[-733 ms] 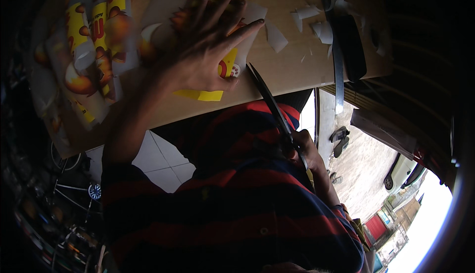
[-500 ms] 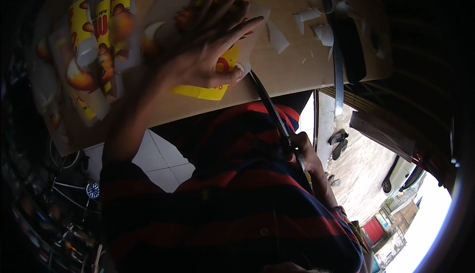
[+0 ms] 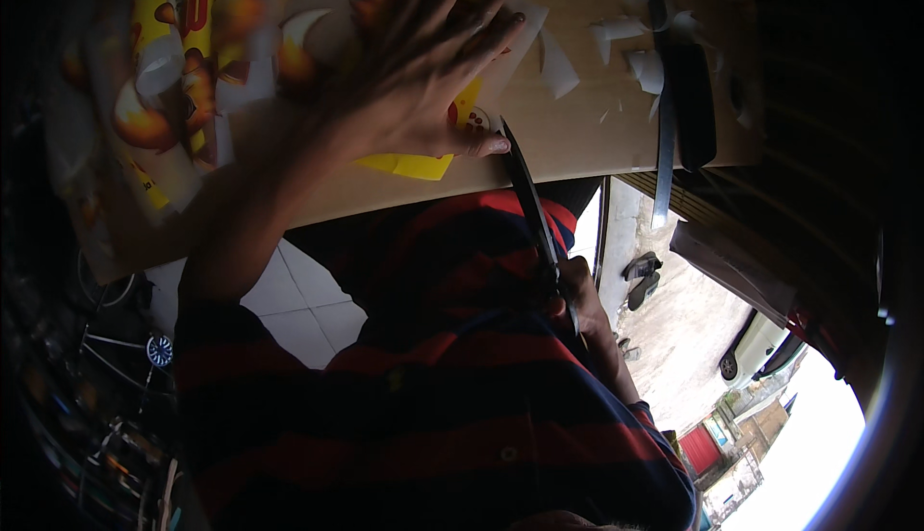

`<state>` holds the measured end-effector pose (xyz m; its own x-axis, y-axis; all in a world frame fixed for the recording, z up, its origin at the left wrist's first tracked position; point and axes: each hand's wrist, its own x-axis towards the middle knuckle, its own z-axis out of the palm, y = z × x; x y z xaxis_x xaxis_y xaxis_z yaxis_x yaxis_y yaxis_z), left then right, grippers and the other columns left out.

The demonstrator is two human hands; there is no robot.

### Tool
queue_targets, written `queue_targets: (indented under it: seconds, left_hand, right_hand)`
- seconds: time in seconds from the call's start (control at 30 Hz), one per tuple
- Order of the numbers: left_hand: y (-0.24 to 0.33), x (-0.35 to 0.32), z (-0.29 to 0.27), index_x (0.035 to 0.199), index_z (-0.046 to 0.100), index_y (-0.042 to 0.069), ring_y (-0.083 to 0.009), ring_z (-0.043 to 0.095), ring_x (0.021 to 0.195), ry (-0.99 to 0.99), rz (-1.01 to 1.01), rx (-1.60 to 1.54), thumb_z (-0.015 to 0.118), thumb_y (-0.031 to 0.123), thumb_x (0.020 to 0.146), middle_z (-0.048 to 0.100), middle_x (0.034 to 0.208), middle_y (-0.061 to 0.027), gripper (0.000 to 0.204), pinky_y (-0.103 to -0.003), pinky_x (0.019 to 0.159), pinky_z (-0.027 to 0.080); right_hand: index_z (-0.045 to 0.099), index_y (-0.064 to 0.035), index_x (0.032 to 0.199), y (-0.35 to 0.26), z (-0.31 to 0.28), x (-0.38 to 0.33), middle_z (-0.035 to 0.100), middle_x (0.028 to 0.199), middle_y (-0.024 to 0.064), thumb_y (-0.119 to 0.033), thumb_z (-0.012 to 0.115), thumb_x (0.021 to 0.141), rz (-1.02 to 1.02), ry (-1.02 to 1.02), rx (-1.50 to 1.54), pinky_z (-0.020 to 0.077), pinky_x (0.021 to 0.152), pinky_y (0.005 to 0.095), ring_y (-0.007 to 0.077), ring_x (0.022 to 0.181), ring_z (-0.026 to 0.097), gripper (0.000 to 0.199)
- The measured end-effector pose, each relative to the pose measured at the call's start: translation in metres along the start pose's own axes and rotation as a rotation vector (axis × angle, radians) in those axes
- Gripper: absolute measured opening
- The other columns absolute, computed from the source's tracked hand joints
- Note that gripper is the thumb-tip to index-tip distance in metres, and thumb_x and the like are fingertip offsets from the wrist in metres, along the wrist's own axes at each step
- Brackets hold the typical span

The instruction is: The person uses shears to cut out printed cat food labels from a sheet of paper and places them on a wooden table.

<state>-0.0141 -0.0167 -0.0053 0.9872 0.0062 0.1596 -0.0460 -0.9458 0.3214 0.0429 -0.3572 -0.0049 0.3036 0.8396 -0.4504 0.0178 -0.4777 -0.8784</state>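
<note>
My left hand [image 3: 414,78] lies flat with fingers spread on a yellow printed sheet [image 3: 423,160] at the near edge of a wooden table [image 3: 577,136]. The thumb points right, along the sheet's edge. My right hand [image 3: 582,305] is below the table edge, in front of my red and dark striped shirt, shut on the handles of long dark scissors [image 3: 527,199]. The blades point up and left, with their tip beside my left thumb at the sheet's right edge. Whether the blades are apart is hard to tell.
Several more yellow printed sheets [image 3: 183,59] lie on the table's left part. White paper scraps [image 3: 558,64] are scattered to the right, next to a long black object [image 3: 688,98]. Below are a white tiled floor [image 3: 298,305] and a pair of sandals [image 3: 640,276].
My left hand has slid up and slightly right over the sheet with fingers spread wider. The scissors' tip has risen to the sheet's edge beside my thumb.
</note>
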Motion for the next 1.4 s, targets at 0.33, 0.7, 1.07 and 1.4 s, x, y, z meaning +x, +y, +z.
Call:
queue_targets:
  seconds: [0.33, 0.7, 1.07, 1.4]
  left_hand:
    - [0.000, -0.002, 0.011, 0.135, 0.050, 0.012, -0.0293, 0.040, 0.128, 0.262, -0.100, -0.102, 0.070, 0.022, 0.082, 0.046, 0.132, -0.0111, 0.057, -0.050, 0.109, 0.032]
    - [0.063, -0.040, -0.009, 0.135, 0.049, 0.011, -0.0425, 0.034, 0.131, 0.139, -0.337, -0.102, 0.078, 0.023, 0.071, 0.039, 0.143, -0.0160, 0.071, -0.060, 0.106, 0.032]
    - [0.056, -0.054, 0.005, 0.135, 0.049, 0.003, -0.0269, 0.060, 0.111, 0.337, -0.490, -0.492, 0.065, 0.008, 0.089, 0.060, 0.123, -0.0164, 0.049, -0.036, 0.097, 0.046]
    - [0.058, -0.051, 0.007, 0.126, 0.056, 0.004, -0.0367, 0.042, 0.133, 0.334, -0.354, -0.212, 0.071, 0.027, 0.085, 0.053, 0.135, -0.0160, 0.049, -0.052, 0.112, 0.026]
  right_hand:
    - [0.054, -0.0042, 0.079, 0.005, -0.001, -0.001, 0.053, 0.057, -0.0013, -0.078, 0.065, 0.070, 0.060, -0.030, 0.190, 0.0371, 0.043, 0.0221, 0.0070, 0.048, 0.050, 0.075]
    - [0.056, -0.0006, 0.089, -0.024, -0.004, 0.001, 0.053, 0.057, -0.0024, -0.075, 0.065, 0.073, 0.106, -0.054, 0.262, 0.0367, 0.044, 0.0220, 0.0067, 0.048, 0.050, 0.077]
    - [0.062, 0.0029, 0.094, -0.011, -0.014, -0.010, 0.058, 0.066, 0.0017, -0.078, 0.065, 0.071, 0.066, -0.018, 0.059, 0.0414, 0.054, 0.0277, 0.0083, 0.064, 0.053, 0.084]
    - [0.058, 0.0013, 0.087, -0.006, -0.008, 0.012, 0.050, 0.059, 0.0019, -0.087, 0.051, 0.072, -0.070, -0.056, -0.068, 0.0397, 0.050, 0.0283, 0.0103, 0.055, 0.050, 0.090]
